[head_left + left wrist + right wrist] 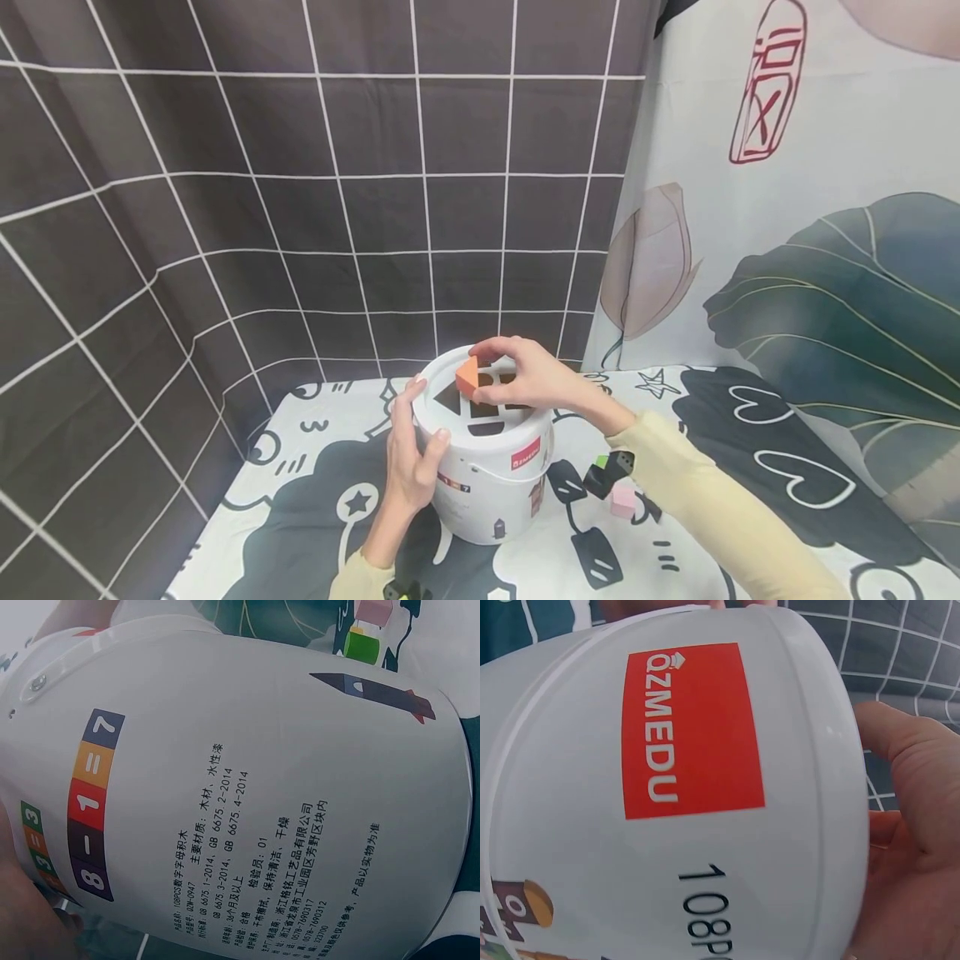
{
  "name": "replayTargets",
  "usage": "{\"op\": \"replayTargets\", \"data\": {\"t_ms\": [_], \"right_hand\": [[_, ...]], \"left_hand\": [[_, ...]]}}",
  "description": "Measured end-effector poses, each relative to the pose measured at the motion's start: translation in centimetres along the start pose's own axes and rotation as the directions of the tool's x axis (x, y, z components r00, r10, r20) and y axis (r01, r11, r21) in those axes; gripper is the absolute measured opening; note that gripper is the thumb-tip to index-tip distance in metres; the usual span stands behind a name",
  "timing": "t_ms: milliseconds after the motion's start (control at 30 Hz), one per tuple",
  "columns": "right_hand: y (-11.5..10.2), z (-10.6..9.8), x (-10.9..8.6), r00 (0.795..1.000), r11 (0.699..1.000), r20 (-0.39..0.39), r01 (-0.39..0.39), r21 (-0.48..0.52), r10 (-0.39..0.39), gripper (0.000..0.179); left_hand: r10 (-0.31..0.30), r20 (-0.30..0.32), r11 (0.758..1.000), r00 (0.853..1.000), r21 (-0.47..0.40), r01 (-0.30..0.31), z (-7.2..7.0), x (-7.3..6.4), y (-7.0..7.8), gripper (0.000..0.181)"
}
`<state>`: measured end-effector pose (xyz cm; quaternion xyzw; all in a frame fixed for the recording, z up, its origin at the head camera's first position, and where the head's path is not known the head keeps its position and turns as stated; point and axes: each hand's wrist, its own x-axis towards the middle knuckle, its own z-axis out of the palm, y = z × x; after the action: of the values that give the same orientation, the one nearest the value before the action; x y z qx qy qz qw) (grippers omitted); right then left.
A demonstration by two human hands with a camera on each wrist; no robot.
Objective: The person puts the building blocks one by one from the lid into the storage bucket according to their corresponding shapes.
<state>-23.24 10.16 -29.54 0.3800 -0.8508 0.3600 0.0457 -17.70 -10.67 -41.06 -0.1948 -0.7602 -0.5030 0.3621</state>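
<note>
A white bucket (480, 500) stands on the patterned cloth, its lid (438, 421) cut with several shaped holes. My left hand (411, 467) holds the bucket at its left side, fingers up at the rim and thumb on the front. Over the lid, my right hand (536, 379) pinches an orange triangular block (467, 377) between thumb and fingers. The block overlaps the holes in the head view. In the right wrist view, the bucket's wall (795, 847) hides the block and part of the right hand (911, 847).
Right of the bucket lie a pink block (622, 501) and a green block (362, 646), the green one partly hidden by the wrist camera in the head view. A dark gridded curtain (360, 208) hangs behind, with a pale leaf-patterned one (690, 125) to the right.
</note>
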Motion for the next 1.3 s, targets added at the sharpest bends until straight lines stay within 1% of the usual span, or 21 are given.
{"op": "replayTargets", "data": {"t_ms": [233,400,567,733,800,933,1033,1133,1233,1300], "right_hand": [[-0.4,0.9,0.8,1.0,1.0,0.024,0.009,-0.015,-0.009,0.056],[-0.5,1.4,1.0,0.999,1.0,0.043,-0.018,-0.019,0.019,0.056],[-0.5,1.8,1.2,0.998,0.998,0.057,-0.025,-0.053,0.028,0.055],[-0.5,1.8,1.2,0.997,0.994,0.07,0.018,-0.105,-0.011,0.055],[-0.4,1.6,0.9,0.998,0.994,0.053,0.029,-0.11,-0.023,0.054],[0.2,0.4,0.0,0.999,0.996,-0.046,0.012,-0.083,-0.016,0.051],[1.3,-0.9,-0.8,0.992,0.999,-0.126,0.004,-0.047,-0.01,0.044],[2.8,-2.4,-2.0,0.982,1.0,-0.186,-0.01,-0.029,0.005,0.039],[4.5,-3.7,-3.7,0.973,0.997,-0.227,-0.06,-0.043,0.048,0.036],[5.7,-4.4,-5.0,0.967,0.993,-0.236,-0.109,-0.043,0.096,0.034]], "left_hand": [[-0.002,0.007,1.0,1.0,-0.002,0.002,0.0,0.0,0.1,0.068],[0.007,0.001,1.0,1.0,-0.004,-0.007,0.1,0.0,0.0,0.067],[0.024,-0.005,1.0,1.0,-0.005,-0.024,0.2,-0.1,-0.2,0.067],[0.021,-0.003,1.0,1.0,0.003,-0.021,0.2,-0.2,-0.1,0.068],[0.013,0.002,1.0,1.0,0.004,-0.013,0.2,-0.3,-0.1,0.069],[0.013,0.003,1.0,1.0,0.015,-0.013,0.3,-0.3,-0.1,0.07],[0.024,-0.008,0.999,1.0,0.023,-0.024,0.3,-0.3,-0.1,0.07],[0.031,-0.021,0.999,0.999,0.02,-0.031,0.2,-0.2,-0.1,0.07],[0.031,-0.026,0.999,0.999,0.017,-0.03,0.2,-0.2,-0.1,0.069],[0.029,-0.027,0.999,0.999,0.017,-0.028,0.2,-0.1,-0.1,0.069]]}}
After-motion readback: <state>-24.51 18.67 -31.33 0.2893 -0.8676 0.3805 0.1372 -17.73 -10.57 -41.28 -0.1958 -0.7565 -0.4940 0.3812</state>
